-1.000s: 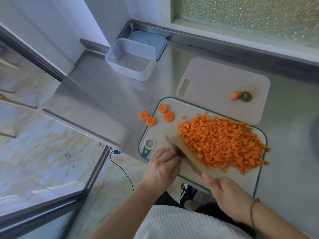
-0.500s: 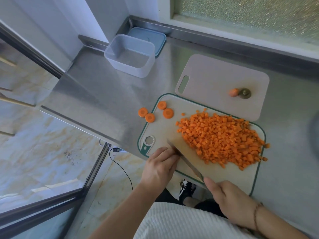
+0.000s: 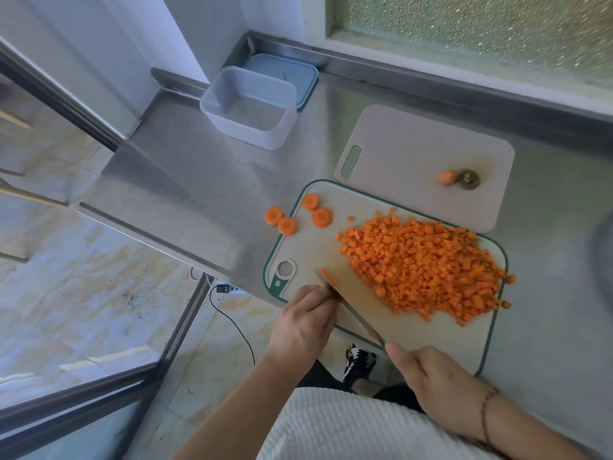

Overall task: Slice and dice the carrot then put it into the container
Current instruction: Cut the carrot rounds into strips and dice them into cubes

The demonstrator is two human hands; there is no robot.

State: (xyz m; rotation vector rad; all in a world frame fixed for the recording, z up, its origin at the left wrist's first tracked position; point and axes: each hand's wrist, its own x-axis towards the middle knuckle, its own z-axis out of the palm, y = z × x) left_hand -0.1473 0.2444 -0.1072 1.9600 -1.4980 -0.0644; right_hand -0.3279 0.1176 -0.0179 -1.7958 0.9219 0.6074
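Stainless worktop (image 3: 185, 180) is seen under a frosted window. Diced carrot (image 3: 428, 263) is heaped on the green-rimmed cutting board (image 3: 431, 336); four carrot rounds (image 3: 321, 216) are left at its far-left corner, two off the board. The knife (image 3: 351, 310) handle is gripped by the right hand (image 3: 438, 380); the blade is touched by the left hand (image 3: 305, 323), fingers extended. The container (image 3: 248, 107) sits well apart, beside its blue lid (image 3: 292, 74). No readable writing is seen.
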